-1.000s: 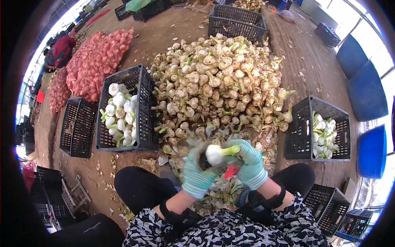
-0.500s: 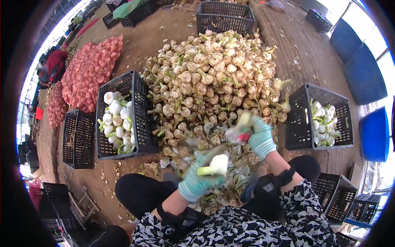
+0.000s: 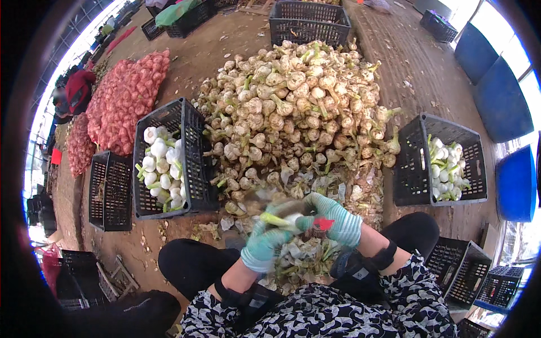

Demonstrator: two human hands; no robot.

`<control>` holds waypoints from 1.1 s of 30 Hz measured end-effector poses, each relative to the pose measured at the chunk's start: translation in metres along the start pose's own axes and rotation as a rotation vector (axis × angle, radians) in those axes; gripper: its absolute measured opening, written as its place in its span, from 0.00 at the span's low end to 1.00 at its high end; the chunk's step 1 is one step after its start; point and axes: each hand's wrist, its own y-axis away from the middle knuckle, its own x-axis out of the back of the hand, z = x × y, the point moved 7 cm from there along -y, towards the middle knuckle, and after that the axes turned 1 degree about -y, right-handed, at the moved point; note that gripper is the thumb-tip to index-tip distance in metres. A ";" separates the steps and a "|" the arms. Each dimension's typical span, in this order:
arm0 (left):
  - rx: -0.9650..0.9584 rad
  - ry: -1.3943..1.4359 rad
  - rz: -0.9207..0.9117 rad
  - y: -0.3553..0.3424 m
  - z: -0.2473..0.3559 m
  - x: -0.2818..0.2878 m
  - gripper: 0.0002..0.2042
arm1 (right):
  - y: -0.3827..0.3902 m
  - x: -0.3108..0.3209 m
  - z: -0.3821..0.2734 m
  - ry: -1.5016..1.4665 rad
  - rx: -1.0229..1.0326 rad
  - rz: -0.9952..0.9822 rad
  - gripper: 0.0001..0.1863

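Note:
My left hand (image 3: 262,249), in a teal and white striped glove, is closed around a garlic bulb (image 3: 291,221) with a green-white stem pointing left. My right hand (image 3: 342,223), gloved the same way, meets it from the right, its fingers closed on a small red-handled tool (image 3: 323,224). The working end of that tool is hidden and smeared by motion. Beneath both hands lies a litter of garlic skins (image 3: 307,256). Just beyond them rises a big heap of soil-stained garlic (image 3: 293,101).
Black crates holding cleaned white garlic stand at left (image 3: 194,152) and right (image 3: 408,163). Another black crate (image 3: 112,191) sits further left, near red net sacks (image 3: 127,98). Behind the heap is a black crate (image 3: 310,25). Blue tubs (image 3: 515,183) line the right side. A person (image 3: 78,90) is at far left.
My right hand has come down and left to the bulb. My left hand has turned the bulb and lifted slightly, so both hands are now together. The pale piece by my right hand no longer shows.

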 end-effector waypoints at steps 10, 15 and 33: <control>-0.023 0.072 0.431 0.000 -0.013 0.017 0.13 | -0.004 -0.023 0.036 -1.034 -0.229 -0.154 0.17; -0.016 0.264 0.354 -0.002 -0.010 0.016 0.15 | -0.007 -0.004 0.029 -0.279 -0.058 -0.027 0.12; 0.037 -0.023 0.484 0.003 -0.008 0.024 0.21 | 0.010 -0.015 0.017 -0.435 -0.190 0.046 0.08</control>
